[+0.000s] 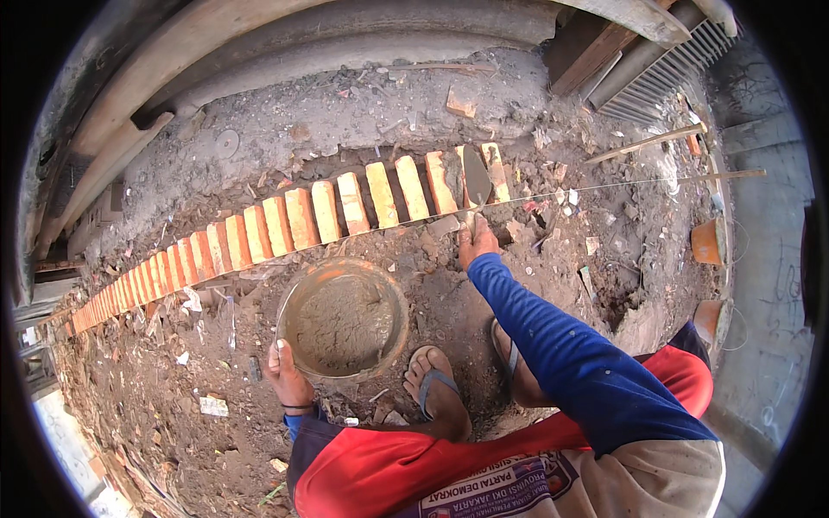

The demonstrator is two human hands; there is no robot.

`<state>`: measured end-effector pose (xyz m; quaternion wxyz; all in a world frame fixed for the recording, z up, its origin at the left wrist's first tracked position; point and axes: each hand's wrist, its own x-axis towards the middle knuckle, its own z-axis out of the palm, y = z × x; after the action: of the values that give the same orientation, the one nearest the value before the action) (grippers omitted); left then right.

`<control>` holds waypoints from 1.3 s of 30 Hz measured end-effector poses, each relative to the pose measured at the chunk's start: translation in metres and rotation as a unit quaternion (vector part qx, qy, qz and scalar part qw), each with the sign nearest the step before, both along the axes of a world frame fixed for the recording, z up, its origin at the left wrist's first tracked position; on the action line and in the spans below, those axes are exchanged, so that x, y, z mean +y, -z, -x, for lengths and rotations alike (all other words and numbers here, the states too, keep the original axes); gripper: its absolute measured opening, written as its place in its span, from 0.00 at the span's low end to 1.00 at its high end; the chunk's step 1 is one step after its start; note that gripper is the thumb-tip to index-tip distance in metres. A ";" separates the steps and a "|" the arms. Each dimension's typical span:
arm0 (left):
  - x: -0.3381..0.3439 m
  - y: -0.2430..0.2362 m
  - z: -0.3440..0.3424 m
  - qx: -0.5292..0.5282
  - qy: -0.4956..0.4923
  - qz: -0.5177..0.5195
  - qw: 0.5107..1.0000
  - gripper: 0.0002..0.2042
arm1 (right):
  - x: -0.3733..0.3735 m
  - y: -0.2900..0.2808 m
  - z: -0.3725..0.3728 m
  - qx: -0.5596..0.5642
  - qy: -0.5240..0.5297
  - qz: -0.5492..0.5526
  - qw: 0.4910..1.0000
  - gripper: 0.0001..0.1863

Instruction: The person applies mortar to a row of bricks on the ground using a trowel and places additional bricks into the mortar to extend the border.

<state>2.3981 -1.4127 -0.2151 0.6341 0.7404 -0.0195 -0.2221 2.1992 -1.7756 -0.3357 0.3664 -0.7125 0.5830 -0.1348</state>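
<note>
My right hand (477, 242) is closed round the handle of a trowel (476, 179). The trowel's grey pointed blade lies over the gap between the last bricks at the right end of a long row. These orange bricks (381, 195) stand side by side with narrow gaps, in a line curving away to the far left. A round basin (402, 309) of wet grey mortar (344, 321) rests on the ground before my feet. At its lower left rim my left hand (289, 376) grips the edge, thumb on top; its other fingers are partly hidden.
A taut string (596, 186) runs along the bricks' near side to a wooden stick (725, 175) at the right. Another stick (643, 143) lies behind it. Two orange buckets (707, 242) stand by the right wall. Rubble and litter cover the soil. A brick piece (461, 102) lies farther back.
</note>
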 end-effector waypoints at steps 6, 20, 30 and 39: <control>-0.011 -0.008 0.006 -0.032 -0.033 -0.022 0.999 0.14 | 0.003 -0.010 -0.019 0.111 -0.023 -0.062 0.992 0.23; -0.012 -0.009 0.007 -0.013 -0.031 0.009 0.999 0.10 | -0.022 -0.016 0.010 0.120 0.029 -0.013 0.992 0.21; -0.014 -0.010 0.007 -0.022 -0.021 0.001 1.000 0.10 | -0.036 -0.019 0.009 0.178 -0.013 -0.026 0.984 0.24; -0.005 0.002 0.002 -0.029 -0.027 0.000 0.999 0.10 | 0.006 -0.113 0.013 0.009 -0.570 0.180 0.802 0.23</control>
<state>2.3966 -1.4180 -0.2167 0.6393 0.7466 -0.0184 -0.1833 2.1859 -1.7692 -0.2230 0.2372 -0.9706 0.0409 0.0021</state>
